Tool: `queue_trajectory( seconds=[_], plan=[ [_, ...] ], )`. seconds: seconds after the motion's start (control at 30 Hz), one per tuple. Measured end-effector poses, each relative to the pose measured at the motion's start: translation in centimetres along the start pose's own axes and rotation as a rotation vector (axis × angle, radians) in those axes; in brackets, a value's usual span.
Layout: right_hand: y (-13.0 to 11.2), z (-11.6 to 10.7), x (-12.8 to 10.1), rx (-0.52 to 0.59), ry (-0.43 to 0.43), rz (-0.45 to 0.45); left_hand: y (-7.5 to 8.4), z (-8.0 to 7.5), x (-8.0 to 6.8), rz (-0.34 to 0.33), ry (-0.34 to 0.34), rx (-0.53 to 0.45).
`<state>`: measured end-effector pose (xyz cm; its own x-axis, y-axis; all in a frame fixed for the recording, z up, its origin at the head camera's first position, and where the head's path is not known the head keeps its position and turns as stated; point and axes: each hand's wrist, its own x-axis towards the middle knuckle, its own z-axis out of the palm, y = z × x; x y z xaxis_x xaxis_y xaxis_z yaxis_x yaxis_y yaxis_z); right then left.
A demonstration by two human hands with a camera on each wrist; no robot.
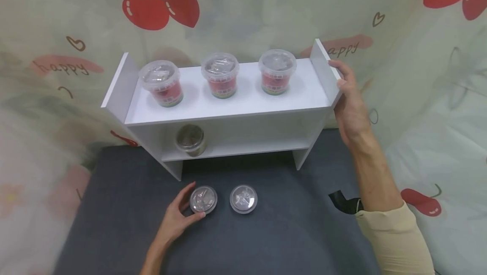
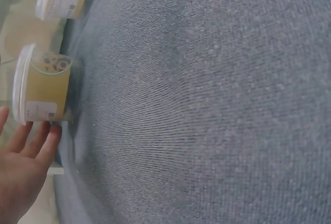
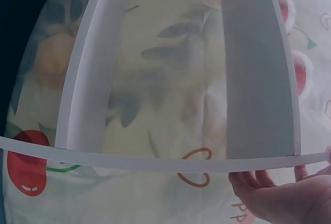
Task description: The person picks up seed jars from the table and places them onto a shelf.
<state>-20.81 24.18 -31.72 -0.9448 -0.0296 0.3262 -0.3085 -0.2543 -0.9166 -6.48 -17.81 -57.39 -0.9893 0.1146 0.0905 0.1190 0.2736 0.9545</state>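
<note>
My left hand (image 1: 176, 216) is at a round clear-lidded tub (image 1: 203, 200) on the dark cloth. Thumb and fingers spread around its left side, fingertips at its wall. The left wrist view shows the tub's yellow label (image 2: 47, 87) and small ring-shaped pieces inside. A second such tub (image 1: 243, 199) stands just to the right. My right hand (image 1: 351, 108) holds the upper right side panel (image 1: 326, 72) of a white two-tier shelf (image 1: 228, 114); in the right wrist view, several fingers (image 3: 264, 178) lie against the panel's outer face.
Three clear-lidded tubs with red labels, the left tub (image 1: 163, 83), middle tub (image 1: 220, 76) and right tub (image 1: 277, 72), stand on the upper tier. Another tub (image 1: 191, 140) sits at the left of the lower tier. Behind hangs a cherry-printed curtain (image 1: 243, 9).
</note>
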Motion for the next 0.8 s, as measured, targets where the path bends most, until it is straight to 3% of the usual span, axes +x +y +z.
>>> queue_trajectory(
  seconds=[0.3,0.53,0.8],
  plan=[
    [0.0,-0.1,0.1,-0.009,0.002,-0.001,-0.8,0.3,0.3,-0.009,-0.049,-0.057],
    [0.1,-0.1,0.0,-0.012,-0.007,0.003,-0.9,0.7,0.1,-0.088,-0.015,0.033],
    [0.3,-0.1,-0.1,-0.015,0.0,-0.005,-1.5,1.0,0.0,-0.079,-0.006,0.028]
  ],
)
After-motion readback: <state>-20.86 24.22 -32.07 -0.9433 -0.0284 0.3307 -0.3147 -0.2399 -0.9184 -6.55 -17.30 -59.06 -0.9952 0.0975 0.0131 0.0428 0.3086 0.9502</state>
